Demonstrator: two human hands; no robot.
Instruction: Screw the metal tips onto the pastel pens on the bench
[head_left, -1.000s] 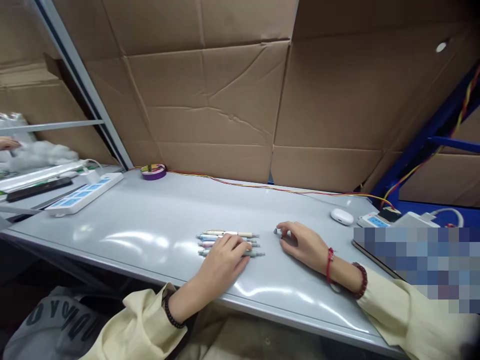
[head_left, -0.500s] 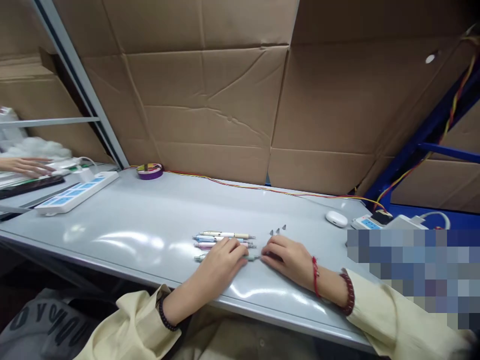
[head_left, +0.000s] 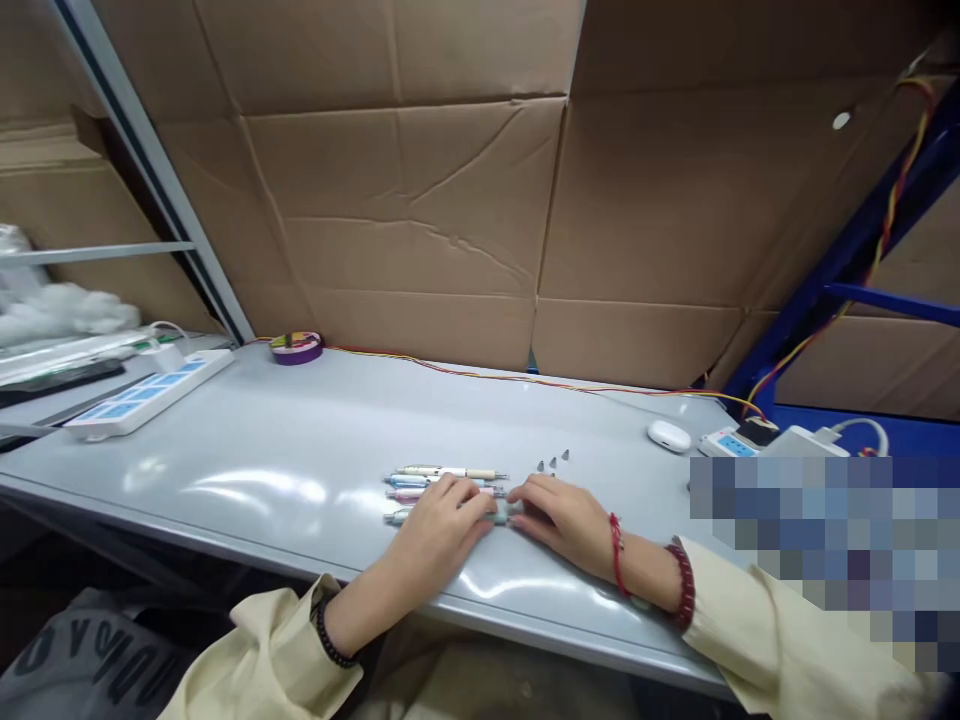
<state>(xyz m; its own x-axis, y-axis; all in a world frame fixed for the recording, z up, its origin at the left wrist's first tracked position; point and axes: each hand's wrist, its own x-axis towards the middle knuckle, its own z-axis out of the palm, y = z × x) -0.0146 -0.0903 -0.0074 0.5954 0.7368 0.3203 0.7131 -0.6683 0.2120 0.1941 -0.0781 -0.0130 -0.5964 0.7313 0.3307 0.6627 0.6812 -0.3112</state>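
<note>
Several slim pens lie side by side on the grey table [head_left: 315,420]. Farthest from me is a cream and white pen [head_left: 484,474], then a light blue pen [head_left: 403,481] and a pink pen [head_left: 405,494]. Nearest is a pale green pen [head_left: 397,517]; my left hand [head_left: 442,520] is closed on its barrel, covering much of it. At its right end, my right hand [head_left: 562,520] has its fingertips pinched about the tip, and what exactly they grip there is partly hidden. Several small grey metal cone tips [head_left: 553,462] stand just beyond my right hand.
A purple tape roll [head_left: 297,348] and a white power strip [head_left: 150,394] are at the left. To the right lie a white earbud case [head_left: 669,436] and another power strip [head_left: 727,443]. Red and yellow wires [head_left: 465,374] run along the cardboard wall [head_left: 405,250].
My right hand has moved left, so its fingertips now cover the green pen's tip end. My left hand stays on the barrel. Another person's hand at the far left has gone from view.
</note>
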